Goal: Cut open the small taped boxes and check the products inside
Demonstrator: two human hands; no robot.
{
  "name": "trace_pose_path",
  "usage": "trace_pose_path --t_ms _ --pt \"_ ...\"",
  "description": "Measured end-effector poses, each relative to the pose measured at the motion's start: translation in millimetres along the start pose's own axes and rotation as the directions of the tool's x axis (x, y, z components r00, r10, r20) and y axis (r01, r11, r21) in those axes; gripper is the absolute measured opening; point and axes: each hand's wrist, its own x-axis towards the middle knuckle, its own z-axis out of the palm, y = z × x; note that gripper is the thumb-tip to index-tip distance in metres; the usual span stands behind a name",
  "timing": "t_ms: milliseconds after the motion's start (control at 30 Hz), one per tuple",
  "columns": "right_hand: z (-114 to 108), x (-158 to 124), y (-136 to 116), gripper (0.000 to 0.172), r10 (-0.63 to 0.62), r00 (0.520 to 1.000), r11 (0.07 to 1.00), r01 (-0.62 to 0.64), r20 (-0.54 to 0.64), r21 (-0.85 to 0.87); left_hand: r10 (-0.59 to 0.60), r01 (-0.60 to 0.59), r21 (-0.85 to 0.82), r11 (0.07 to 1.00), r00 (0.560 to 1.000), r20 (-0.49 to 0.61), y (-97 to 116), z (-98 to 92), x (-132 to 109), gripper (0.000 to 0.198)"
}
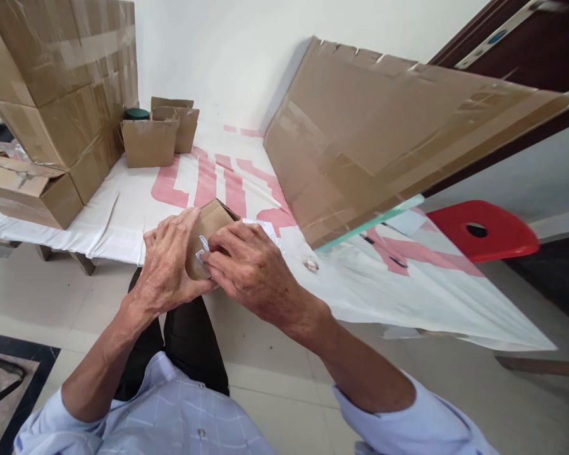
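A small brown cardboard box (pixel 212 216) is at the table's front edge, between my two hands. My left hand (pixel 171 265) is wrapped round its left side, with the thumb underneath along the near edge. On the face towards me is a small blue-and-white label (pixel 201 248), bent and partly lifted. The curled fingers of my right hand (pixel 246 259) pinch at the label's right edge and rest against the box. Its printing is too small to read, and the fingertips partly cover it.
Taped cartons (pixel 61 82) are stacked at the left, beside an open small box (pixel 152 142) with a green lid showing. A large cardboard sheet (pixel 360 139) leans at the right. A red stool (pixel 483 230), pens (pixel 384 249) and a crumpled bit (pixel 310 263) are also there.
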Motion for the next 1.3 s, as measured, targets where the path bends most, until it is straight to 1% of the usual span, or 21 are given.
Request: trace_pose_path --t_ms 133,233,333,433,533,667,867,967,1067,1167,1233,1300 --pt "-7 0 5 0.019 -0.001 0.997 1.000 -0.001 0.078 0.028 -0.003 0.003 -0.002 1.000 1.000 0.014 2 0.0 2 0.105" --pt "-8 2 9 0.020 0.004 0.994 0.999 -0.009 0.111 0.043 -0.022 0.022 0.000 1.000 0.999 0.043 3 -0.7 4 0.110" --pt "-5 4 11 0.026 -0.035 0.995 0.999 0.032 0.096 0.040 -0.027 0.027 0.005 1.000 0.998 0.062 3 -1.4 5 0.113" --pt "-2 3 13 0.031 -0.082 0.993 0.997 0.082 0.082 0.011 -0.009 0.009 0.007 1.000 0.999 0.049 3 -1.8 5 0.113" --pt "-4 3 15 0.031 -0.110 0.989 0.994 0.112 0.100 -0.014 0.000 -0.001 0.006 1.000 0.999 0.038 4 -1.8 5 0.112" --pt "-8 3 18 0.030 -0.149 0.981 0.988 0.152 0.120 -0.013 -0.010 0.010 0.013 1.000 0.998 0.063 5 -1.4 7 0.112" --pt "-2 3 17 0.035 -0.171 0.983 0.983 0.174 0.062 -0.053 -0.013 0.012 0.009 1.000 0.997 0.073 6 -1.3 8 0.113" --pt "-1 3 17 0.033 -0.169 0.984 0.985 0.171 0.046 -0.036 -0.022 0.021 0.010 1.000 0.997 0.079 6 -1.1 7 0.113" --pt "-4 2 19 0.030 -0.158 0.984 0.987 0.158 0.085 -0.004 -0.037 0.035 0.022 0.999 0.995 0.090 6 -0.6 7 0.113" --pt "-3 2 20 0.032 -0.144 0.985 0.990 0.143 0.099 0.013 -0.035 0.033 0.024 0.999 0.995 0.092 6 -0.1 8 0.114" --pt "1 1 20 0.033 -0.114 0.989 0.993 0.111 0.090 0.038 -0.026 0.024 0.020 1.000 0.995 0.094 7 0.2 7 0.113" --pt "3 0 20 0.032 -0.055 0.997 0.992 0.048 0.058 0.114 -0.013 0.011 0.017 1.000 0.995 0.102 8 0.9 6 0.113"
